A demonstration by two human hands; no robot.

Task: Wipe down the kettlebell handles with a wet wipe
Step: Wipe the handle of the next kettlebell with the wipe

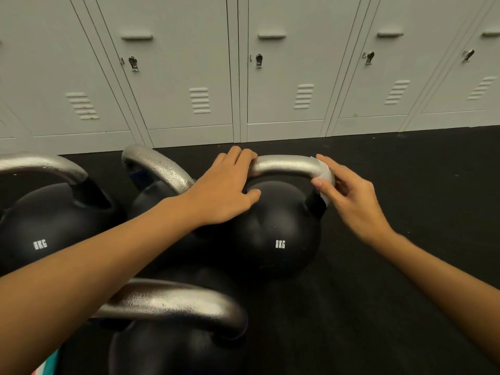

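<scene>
A black 8KG kettlebell (278,228) stands on the floor in the middle, with a silver handle (286,165). My left hand (224,190) grips the handle's left end, fingers curled over it and thumb on the ball. My right hand (349,196) pinches a white wet wipe (328,175) wrapped round the handle's right bend. Three more kettlebells are close by: one at the far left (51,220), one behind my left arm with a droplet-covered handle (159,166), and one at the bottom (173,301).
Grey metal lockers (243,77) line the wall just behind the kettlebells. Black rubber flooring (392,280) extends to the right and front. A striped cloth edge (46,364) shows at the bottom left.
</scene>
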